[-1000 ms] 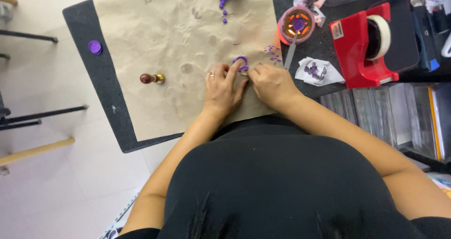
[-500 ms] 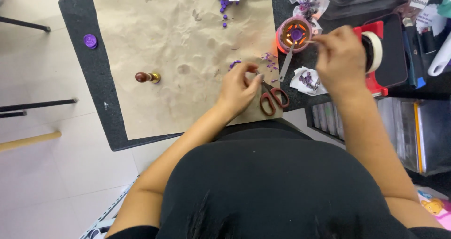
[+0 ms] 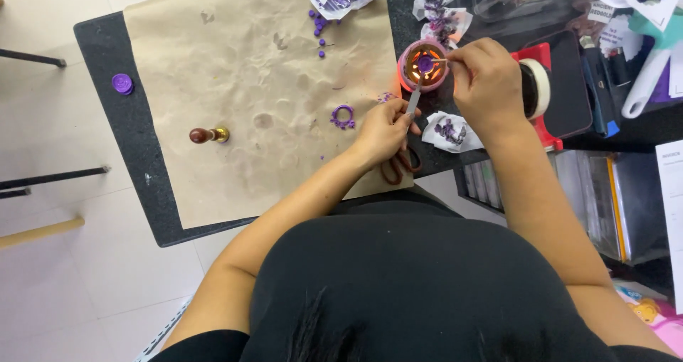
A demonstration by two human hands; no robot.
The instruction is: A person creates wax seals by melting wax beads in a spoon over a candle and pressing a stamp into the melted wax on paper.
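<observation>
The left hand (image 3: 384, 131) covers most of the scissors (image 3: 400, 164), leaving only the handles showing. What the right hand (image 3: 487, 84) pinches over the melter (image 3: 424, 63) is too small to tell. The far-right clutter is cut by the edge.

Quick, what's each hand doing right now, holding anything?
Left hand: closed on the grey metal handle reaching to the small round pink warmer.
Right hand: fingers pinched over the warmer; what they hold cannot be told.

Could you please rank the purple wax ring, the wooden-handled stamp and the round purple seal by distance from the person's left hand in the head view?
From the left hand:
1. Purple wax ring, just beside it on the paper.
2. Wooden-handled stamp, mid-paper.
3. Round purple seal, on the dark mat's far edge.
</observation>
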